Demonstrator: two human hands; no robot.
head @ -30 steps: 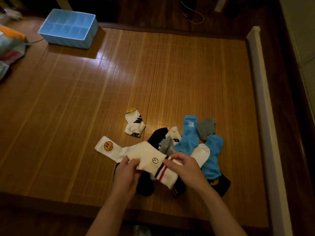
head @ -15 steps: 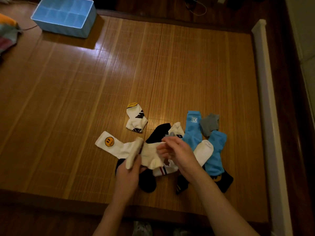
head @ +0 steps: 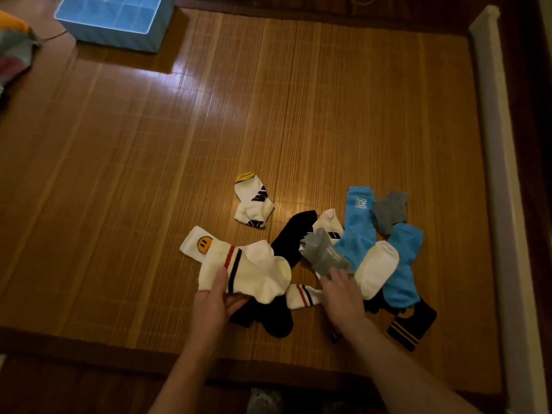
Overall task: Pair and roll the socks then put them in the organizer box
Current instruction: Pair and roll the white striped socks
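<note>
The left hand (head: 209, 306) is pinching a white striped sock (head: 254, 270), thumb (head: 222, 279) on top and fingers curling under it, at the left edge of the sock pile (head: 358, 249). The right hand (head: 343, 297) is reaching into the pile, its fingers (head: 336, 277) close together and touching a gray sock (head: 324, 253). The blue box (head: 119, 37) is sitting far behind the pile, to its left.

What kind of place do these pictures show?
Probably a bedroom at home, though I cannot be sure: there is a wide bamboo sleeping mat, loose socks piled on it, and a blue organizer box at the far left.
</note>
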